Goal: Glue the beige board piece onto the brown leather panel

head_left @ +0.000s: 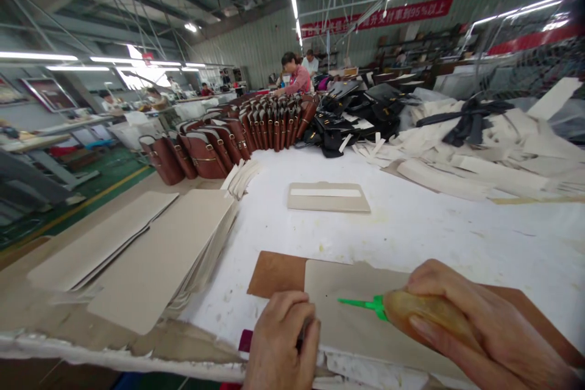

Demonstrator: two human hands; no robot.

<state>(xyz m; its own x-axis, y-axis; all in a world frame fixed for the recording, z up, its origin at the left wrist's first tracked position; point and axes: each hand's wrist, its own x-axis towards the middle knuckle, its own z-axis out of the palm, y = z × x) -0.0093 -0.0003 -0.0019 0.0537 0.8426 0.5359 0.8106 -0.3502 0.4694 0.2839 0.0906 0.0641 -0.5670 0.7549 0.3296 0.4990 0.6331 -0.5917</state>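
My right hand (pixel 461 311) is wrapped round a yellowish glue bottle (pixel 425 314), whose green nozzle points left above a beige panel (pixel 351 332). At that panel's lower left edge is my left hand (pixel 283 341), its fingers curled in and closed; what they grip, if anything, is hidden. Beneath the beige panel lies a brown piece (pixel 278 274), showing at the left and again at the right. A dark red bit (pixel 245 340) pokes out beside my left hand. Further back on the white tabletop (pixel 274 225) lies a small beige flap piece (pixel 329 202) with a white strip (pixel 324 192) across it.
Stacks of beige panels (pixel 169 250) lie at the left. Behind stand rows of brown leather bags (pixel 210 152), with black bags (pixel 338 116) beside them. White strips and scraps (pixel 493 164) are heaped at the right. A person (pixel 299 76) stands across the table.
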